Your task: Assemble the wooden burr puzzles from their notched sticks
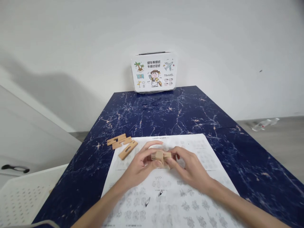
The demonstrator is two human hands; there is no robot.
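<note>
Between both hands, just above the printed sheet (197, 190), is a small cluster of interlocking wooden puzzle pieces (159, 155). My left hand (143, 161) grips its left side, with the index finger stretched out above it. From the right, the thumb and fingers of my right hand (184, 160) pinch the cluster's right end. Part of the pieces is hidden behind the fingers. Left of my left hand lie three loose notched wooden bars: one marked 2 (128, 150), one marked 1 (116, 139), and another (122, 142) between them.
A white case (154, 82) with cartoon prints leans against the wall at the table's far end. The dark blue marbled table (152, 117) has edges on both sides. A white perforated basket (21, 199) stands at lower left. Plastic bottles (264, 124) lie on the floor at right.
</note>
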